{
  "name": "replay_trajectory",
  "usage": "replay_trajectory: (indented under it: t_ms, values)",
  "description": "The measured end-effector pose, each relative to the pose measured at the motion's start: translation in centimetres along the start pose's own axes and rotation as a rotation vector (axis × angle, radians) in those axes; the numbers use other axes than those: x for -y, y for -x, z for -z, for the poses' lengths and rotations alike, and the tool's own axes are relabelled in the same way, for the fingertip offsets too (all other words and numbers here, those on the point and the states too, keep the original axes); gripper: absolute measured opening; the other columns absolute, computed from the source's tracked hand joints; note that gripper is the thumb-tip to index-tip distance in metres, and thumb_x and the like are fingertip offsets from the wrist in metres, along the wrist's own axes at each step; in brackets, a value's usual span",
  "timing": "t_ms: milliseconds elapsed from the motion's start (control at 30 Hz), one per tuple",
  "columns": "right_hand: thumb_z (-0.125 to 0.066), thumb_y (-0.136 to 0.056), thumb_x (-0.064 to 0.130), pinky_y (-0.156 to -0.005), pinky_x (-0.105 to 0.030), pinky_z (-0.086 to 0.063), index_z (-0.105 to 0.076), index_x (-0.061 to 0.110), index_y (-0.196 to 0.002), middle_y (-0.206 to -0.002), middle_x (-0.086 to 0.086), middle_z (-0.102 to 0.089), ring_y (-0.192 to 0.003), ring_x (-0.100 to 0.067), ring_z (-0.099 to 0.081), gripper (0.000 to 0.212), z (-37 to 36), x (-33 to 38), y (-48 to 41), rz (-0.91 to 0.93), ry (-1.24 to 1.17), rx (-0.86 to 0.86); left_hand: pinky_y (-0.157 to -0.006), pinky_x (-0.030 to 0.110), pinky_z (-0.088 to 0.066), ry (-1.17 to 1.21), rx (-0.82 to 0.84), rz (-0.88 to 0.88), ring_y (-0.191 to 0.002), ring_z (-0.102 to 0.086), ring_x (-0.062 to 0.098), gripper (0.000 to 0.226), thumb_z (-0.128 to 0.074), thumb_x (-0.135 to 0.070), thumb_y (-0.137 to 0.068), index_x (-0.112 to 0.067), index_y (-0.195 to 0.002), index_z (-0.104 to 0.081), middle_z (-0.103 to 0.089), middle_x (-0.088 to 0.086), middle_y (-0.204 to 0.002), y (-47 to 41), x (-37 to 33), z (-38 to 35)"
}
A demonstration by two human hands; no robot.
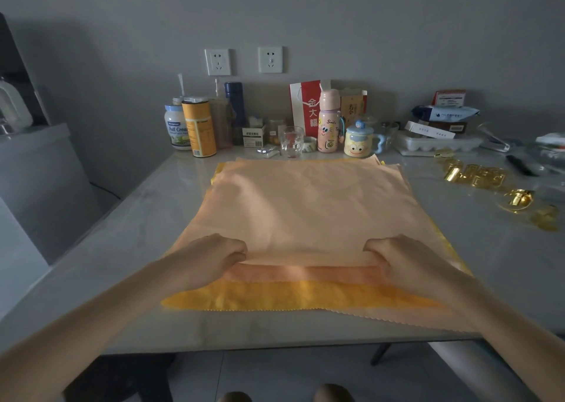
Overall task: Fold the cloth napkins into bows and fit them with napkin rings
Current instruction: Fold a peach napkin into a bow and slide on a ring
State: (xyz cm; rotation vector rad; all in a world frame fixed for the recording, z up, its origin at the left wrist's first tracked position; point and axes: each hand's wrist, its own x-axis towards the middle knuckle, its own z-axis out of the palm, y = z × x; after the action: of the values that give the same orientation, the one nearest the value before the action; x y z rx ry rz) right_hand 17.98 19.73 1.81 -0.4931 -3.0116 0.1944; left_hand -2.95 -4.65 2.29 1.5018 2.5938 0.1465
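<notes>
While you leaned over the pale grey marbled counter (146, 218), your left hand (211, 259) and right hand (406, 262) rested on the near part of a pale peach square cloth napkin (305, 206), one toward each side. The fingers (237, 250) of your left hand were curled tight and pinched the cloth's near edge. The fingers (374, 245) of your right hand were curled the same way and pinched that edge farther right. Between your hands the edge ran straight, turned up off the layers below.

The peach napkin lay spread across the middle of the counter, mostly smooth, with a few soft creases. Just nearer you, a darker peach strip (305, 274) showed under the lifted edge; whether it belonged to the same napkin could not be told. Beneath it lay a bright yellow cloth napkin (275, 296), its near edge cut in tiny zigzags, with yellow also peeking out at the far left corner and along the right side. A second peach cloth (412, 317) with a zigzag edge stuck out at the near right. Several shiny gold metal napkin rings (477, 177) lay well apart on the counter to the right.
</notes>
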Motion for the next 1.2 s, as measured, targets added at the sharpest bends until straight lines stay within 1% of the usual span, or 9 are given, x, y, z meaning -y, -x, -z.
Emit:
replay_trajectory:
  t_ms: [133,267,333,400,467,833,1033,1100,1200]
  values:
    - [-0.045,-0.095,0.02,-0.074,-0.031,-0.046,-0.063,0.015,-0.081,-0.081,-0.001,-0.064,-0.078,-0.02,-0.059,0.023,1.1,1.5,0.3,0.066,-0.123,0.156,-0.065,0.017,-0.033,-0.117,0.136,0.153,-0.079,-0.047,0.011,0.022,-0.038,-0.016,-0.098,-0.015,-0.097,-0.06,-0.056,-0.006,-0.096,1.1,0.9,1.4]
    - [-0.05,-0.086,0.011,-0.066,-0.021,-0.041,-0.052,0.031,-0.062,-0.069,0.013,-0.056,-0.07,-0.003,-0.052,0.031,2.8,6.9,-0.1,0.205,-0.184,0.369,-0.105,0.027,-0.028,-0.317,0.229,0.074,-0.128,-0.039,0.018,0.072,-0.062,-0.033,-0.087,-0.024,-0.148,-0.023,-0.033,-0.003,-0.147,2.9,-2.5,0.5]
    - [-0.056,-0.079,0.012,-0.067,-0.027,-0.043,-0.056,0.024,-0.065,-0.07,0.01,-0.059,-0.069,-0.006,-0.053,0.018,3.0,8.8,-0.7,0.286,-0.25,0.406,-0.102,0.021,-0.027,-0.054,0.198,-0.079,-0.126,-0.039,0.007,0.065,-0.063,-0.047,-0.084,-0.031,-0.14,-0.035,-0.043,-0.012,-0.138,3.3,-5.5,0.0]
    - [-0.061,-0.078,0.017,-0.066,-0.029,-0.045,-0.063,0.016,-0.076,-0.077,0.001,-0.065,-0.071,-0.007,-0.055,0.003,3.1,9.6,-1.4,0.312,-0.334,0.423,-0.072,0.015,-0.035,0.131,0.179,-0.136,-0.078,-0.051,0.003,0.023,-0.05,-0.047,-0.092,-0.025,-0.09,-0.056,-0.06,-0.004,-0.091,3.1,-6.9,0.1]
    - [-0.07,-0.078,0.021,-0.065,-0.021,-0.043,-0.066,0.019,-0.085,-0.081,0.004,-0.066,-0.073,-0.006,-0.056,0.009,3.5,8.9,-1.9,0.31,-0.316,0.44,-0.05,0.018,-0.026,0.253,0.243,-0.113,-0.047,-0.031,0.007,0.044,-0.044,-0.042,-0.097,-0.017,-0.061,-0.034,-0.035,-0.003,-0.058,3.0,-6.7,0.3]
    - [-0.073,-0.072,0.007,-0.065,-0.014,-0.047,-0.065,0.015,-0.092,-0.082,0.007,-0.067,-0.075,-0.005,-0.062,0.023,5.0,4.1,-4.6,0.216,-0.559,0.815,-0.066,0.008,-0.041,0.568,0.791,0.181,-0.075,-0.059,-0.009,0.023,-0.054,-0.051,-0.087,-0.031,-0.085,-0.063,-0.065,-0.026,-0.078,2.4,-0.7,4.3]
    - [-0.06,-0.087,0.01,-0.081,-0.025,-0.042,-0.055,0.016,-0.114,-0.116,-0.006,-0.062,-0.102,-0.02,-0.057,0.028,2.4,5.3,-14.6,-0.071,-0.547,-0.313,-0.079,0.029,-0.038,0.132,-0.088,0.432,-0.1,-0.054,0.029,0.034,-0.039,-0.03,-0.1,-0.006,-0.113,-0.058,-0.059,0.012,-0.113,-6.0,4.2,3.4]
    - [-0.058,-0.089,0.017,-0.097,-0.031,-0.04,-0.045,0.012,-0.13,-0.132,-0.007,-0.054,-0.12,-0.024,-0.051,0.044,0.4,4.5,-15.3,-0.141,-0.406,-0.299,-0.096,0.039,-0.035,0.099,-0.319,0.502,-0.121,-0.045,0.031,0.041,-0.039,-0.035,-0.1,-0.01,-0.132,-0.042,-0.048,0.013,-0.134,-7.1,4.9,1.7]
    - [-0.053,-0.091,0.031,-0.102,-0.038,-0.036,-0.036,0.014,-0.137,-0.139,-0.01,-0.046,-0.127,-0.027,-0.044,0.052,-2.4,2.2,-14.1,-0.223,-0.212,-0.104,-0.107,0.049,-0.026,0.096,-0.229,0.577,-0.137,-0.027,0.03,0.072,-0.041,-0.051,-0.095,-0.015,-0.149,-0.009,-0.025,0.007,-0.152,-7.4,6.8,-0.9]
